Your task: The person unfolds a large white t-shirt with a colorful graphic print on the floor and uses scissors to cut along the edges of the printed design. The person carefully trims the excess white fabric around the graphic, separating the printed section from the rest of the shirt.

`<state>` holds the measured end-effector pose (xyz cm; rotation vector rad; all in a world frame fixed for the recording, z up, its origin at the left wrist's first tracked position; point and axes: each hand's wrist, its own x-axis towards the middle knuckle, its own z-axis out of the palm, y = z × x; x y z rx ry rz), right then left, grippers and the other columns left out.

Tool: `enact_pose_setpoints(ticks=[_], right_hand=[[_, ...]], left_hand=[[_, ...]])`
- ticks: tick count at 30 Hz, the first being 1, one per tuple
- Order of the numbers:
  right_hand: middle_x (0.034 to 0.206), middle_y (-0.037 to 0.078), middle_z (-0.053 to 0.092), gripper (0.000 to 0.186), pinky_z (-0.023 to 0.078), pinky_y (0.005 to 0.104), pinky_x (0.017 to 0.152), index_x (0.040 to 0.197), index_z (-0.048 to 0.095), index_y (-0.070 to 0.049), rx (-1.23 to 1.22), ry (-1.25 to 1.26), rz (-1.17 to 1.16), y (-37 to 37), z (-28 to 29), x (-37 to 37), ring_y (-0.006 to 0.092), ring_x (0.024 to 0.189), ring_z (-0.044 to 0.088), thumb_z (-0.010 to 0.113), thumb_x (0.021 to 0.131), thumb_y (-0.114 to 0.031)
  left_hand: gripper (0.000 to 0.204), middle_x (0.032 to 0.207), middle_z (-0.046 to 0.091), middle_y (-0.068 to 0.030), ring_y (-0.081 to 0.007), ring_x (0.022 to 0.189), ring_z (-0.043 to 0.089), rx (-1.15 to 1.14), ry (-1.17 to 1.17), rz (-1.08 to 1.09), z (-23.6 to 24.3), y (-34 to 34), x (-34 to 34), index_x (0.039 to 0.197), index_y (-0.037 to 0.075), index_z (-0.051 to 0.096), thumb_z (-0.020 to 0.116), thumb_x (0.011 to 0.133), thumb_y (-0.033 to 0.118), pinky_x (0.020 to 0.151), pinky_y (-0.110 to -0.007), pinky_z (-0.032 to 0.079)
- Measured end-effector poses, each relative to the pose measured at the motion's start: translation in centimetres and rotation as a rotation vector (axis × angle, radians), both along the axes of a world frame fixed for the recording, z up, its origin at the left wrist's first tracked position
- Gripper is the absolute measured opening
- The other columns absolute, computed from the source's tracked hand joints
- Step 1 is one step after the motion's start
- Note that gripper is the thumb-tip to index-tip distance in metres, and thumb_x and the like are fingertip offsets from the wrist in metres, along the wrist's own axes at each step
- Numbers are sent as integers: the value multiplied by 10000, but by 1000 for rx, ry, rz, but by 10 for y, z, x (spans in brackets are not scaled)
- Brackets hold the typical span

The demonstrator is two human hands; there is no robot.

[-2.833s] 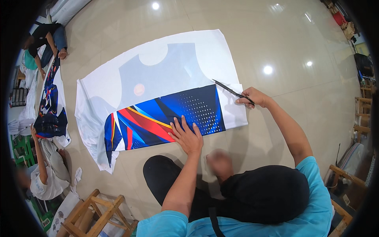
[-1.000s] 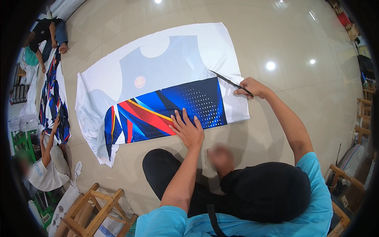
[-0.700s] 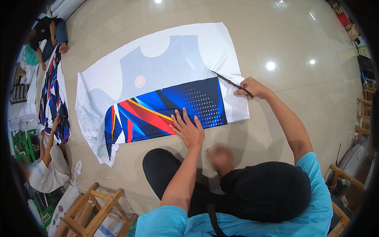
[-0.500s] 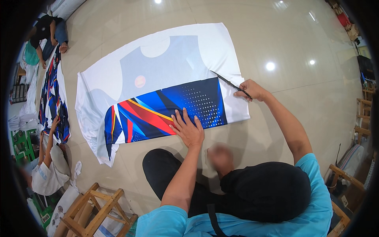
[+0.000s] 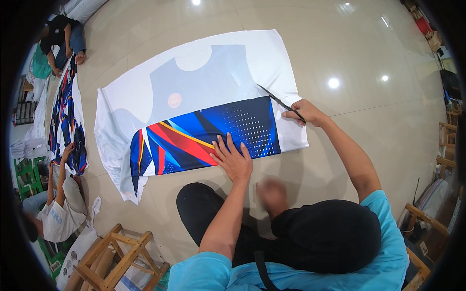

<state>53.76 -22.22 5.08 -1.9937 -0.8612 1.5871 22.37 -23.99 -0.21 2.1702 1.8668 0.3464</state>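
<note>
A white fabric sheet lies spread on the tiled floor, with a pale shirt-shaped panel showing through it. Its near part is folded over, exposing a printed blue, red and white side. My left hand presses flat on this print, fingers spread. At the sheet's right side, my right hand is closed round the handles of dark scissors. The blades point away and left, over the cloth by the print's upper right corner. Whether cloth lies between the blades is too small to tell.
My bent legs in black trousers are close to the sheet's near edge. A wooden stool stands at lower left. Along the left, two other people handle a long strip of printed fabric. Wooden frames line the right side.
My right hand and the scissors have shifted slightly left over the cloth. The left hand stays in place on the print. The whole view has moved a little.
</note>
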Motion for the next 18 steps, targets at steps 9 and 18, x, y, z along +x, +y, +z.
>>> enact_pose_setpoints(ticks=[9,18], right_hand=[[541,6,508,414,346,268,394,687,592,-60,15,37,-21,5,-5,-5,96,427,466,873,830,-329],[561,9,502,425,332,285,390,682,576,-39,22,83,-106,0,-9,-19,96,434,453,875,845,-294]], left_hand=[[598,1655,308,-182,-391,1562,195,-2,0,2,1,0,0,1555,108,419,534,1023,355,1250,-634,88],[595,1654,311,-182,-391,1562,199,6,5,1,2,-1,1,1553,107,425,535,1024,356,1250,-633,96]])
